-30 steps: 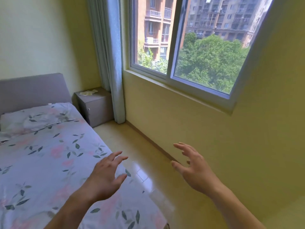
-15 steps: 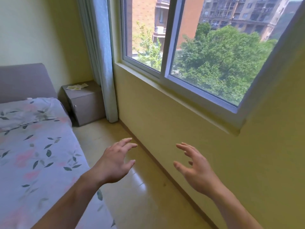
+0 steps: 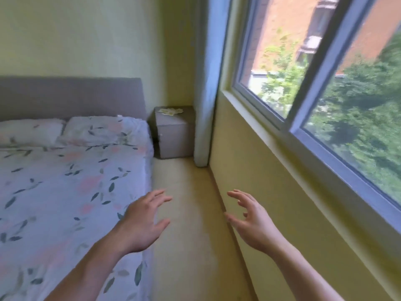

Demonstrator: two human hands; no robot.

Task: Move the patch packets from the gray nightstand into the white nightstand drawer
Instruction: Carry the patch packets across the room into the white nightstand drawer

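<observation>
Several patch packets [image 3: 170,111] lie in a loose cluster on the top of the gray nightstand [image 3: 175,132], toward its rear left part. The cluster's long axis runs roughly left to right across the top; the direction of any single packet cannot be told at this range and blur. The gray nightstand stands in the room corner, with the bed [image 3: 71,177] and its gray headboard [image 3: 71,97] just to its left and the curtain [image 3: 206,94] hanging just to its right. The window [image 3: 321,88] lies farther right of the nightstand.

Both hands are raised over the floor [image 3: 184,213], well apart from the nightstand and nearer the camera. The left hand [image 3: 142,222] is held palm down, fingers [image 3: 159,197] spread wide, holding nothing, at the bed's edge. The right hand [image 3: 251,221] has its fingers loosely spread and slightly bent, holding nothing.
</observation>
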